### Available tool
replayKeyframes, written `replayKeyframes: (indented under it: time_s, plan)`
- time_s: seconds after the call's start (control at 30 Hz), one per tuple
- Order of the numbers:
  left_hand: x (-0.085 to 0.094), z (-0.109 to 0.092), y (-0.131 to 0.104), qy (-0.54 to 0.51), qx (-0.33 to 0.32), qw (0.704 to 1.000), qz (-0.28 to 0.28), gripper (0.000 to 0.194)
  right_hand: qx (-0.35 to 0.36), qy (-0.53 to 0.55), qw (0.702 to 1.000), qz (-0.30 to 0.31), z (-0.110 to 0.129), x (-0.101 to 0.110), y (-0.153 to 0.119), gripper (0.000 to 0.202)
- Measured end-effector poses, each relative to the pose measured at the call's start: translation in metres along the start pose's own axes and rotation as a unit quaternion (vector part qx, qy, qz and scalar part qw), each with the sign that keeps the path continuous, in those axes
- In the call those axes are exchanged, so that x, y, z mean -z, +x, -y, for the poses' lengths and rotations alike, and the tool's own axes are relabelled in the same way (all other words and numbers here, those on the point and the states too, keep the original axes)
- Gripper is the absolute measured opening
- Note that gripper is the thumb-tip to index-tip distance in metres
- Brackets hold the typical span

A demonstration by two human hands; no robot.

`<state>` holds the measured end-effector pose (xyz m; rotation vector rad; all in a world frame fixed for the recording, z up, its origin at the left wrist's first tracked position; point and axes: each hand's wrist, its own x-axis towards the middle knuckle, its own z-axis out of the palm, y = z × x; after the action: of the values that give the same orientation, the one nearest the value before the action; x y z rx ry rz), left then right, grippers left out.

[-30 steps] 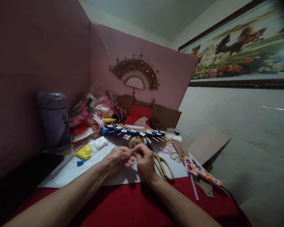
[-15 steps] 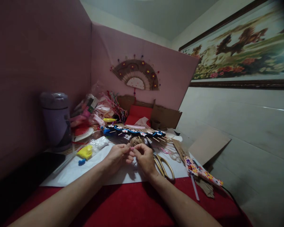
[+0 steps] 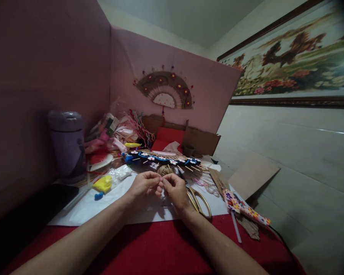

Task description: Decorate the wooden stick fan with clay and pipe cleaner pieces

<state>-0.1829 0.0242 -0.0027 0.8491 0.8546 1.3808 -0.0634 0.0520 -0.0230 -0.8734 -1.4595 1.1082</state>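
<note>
My left hand (image 3: 145, 186) and my right hand (image 3: 176, 191) meet at the fingertips above the white paper (image 3: 103, 209). Both pinch a tiny pink piece (image 3: 161, 179), mostly hidden between the fingers; its shape is too small to tell. Just behind the fingertips sits a ball of brown twine (image 3: 166, 170). Gold-handled scissors (image 3: 201, 202) lie right beside my right hand. Beyond the twine is a stick fan (image 3: 160, 158) with a black and blue band and white flowers.
Yellow clay (image 3: 103, 184) and a blue lump (image 3: 98, 196) lie on the left, near a purple bottle (image 3: 68, 147). At the right are a flower-patterned glue gun (image 3: 245, 209) and brown cardboard (image 3: 253, 173). A decorated fan (image 3: 164, 89) hangs on the pink panel.
The fingertips of both hands have shifted slightly and closed further over the pink piece, which shows less now. The objects around them have stayed in place.
</note>
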Motion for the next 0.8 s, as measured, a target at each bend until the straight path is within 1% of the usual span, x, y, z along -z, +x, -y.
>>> replayKeyframes:
  time_s: [0.07, 0.23, 0.33, 0.47, 0.53, 0.6, 0.73, 0.8]
  plan:
    - [-0.0007, -0.0002, -0.0005, 0.014, -0.010, 1.000, 0.002, 0.009, 0.005, -0.007, 1.000, 0.005, -0.0005, 0.0007, 0.0003, 0.016]
    - [-0.0017, 0.0002, -0.0016, 0.105, -0.074, 0.992, 0.018, 0.021, 0.035, -0.049, 0.998, -0.003, -0.0025, 0.0027, 0.0017, 0.015]
    - [-0.0026, 0.0002, -0.0025, 0.135, -0.084, 0.987, 0.020, 0.024, 0.049, -0.070, 0.996, -0.009, -0.0039, 0.0037, 0.0026, 0.016]
    - [-0.0022, 0.0004, -0.0020, 0.173, -0.089, 0.981, -0.005, 0.025, 0.066, -0.095, 0.993, -0.003, -0.0038, 0.0041, 0.0020, 0.014]
    - [-0.0005, 0.0010, -0.0003, 0.176, -0.087, 0.980, -0.011, 0.026, 0.077, -0.106, 0.991, 0.009, -0.0025, 0.0039, 0.0009, 0.014]
    - [0.0017, 0.0019, 0.0019, 0.164, -0.079, 0.983, -0.001, 0.029, 0.090, -0.118, 0.989, 0.008, -0.0010, 0.0036, -0.0001, 0.015]
    - [0.0054, 0.0044, 0.0052, 0.128, -0.064, 0.990, 0.018, 0.034, 0.103, -0.141, 0.984, -0.037, 0.0008, 0.0035, -0.0007, 0.016]
    - [0.0064, 0.0056, 0.0057, 0.116, -0.059, 0.991, 0.025, 0.034, 0.099, -0.145, 0.984, -0.035, 0.0002, 0.0035, -0.0005, 0.018]
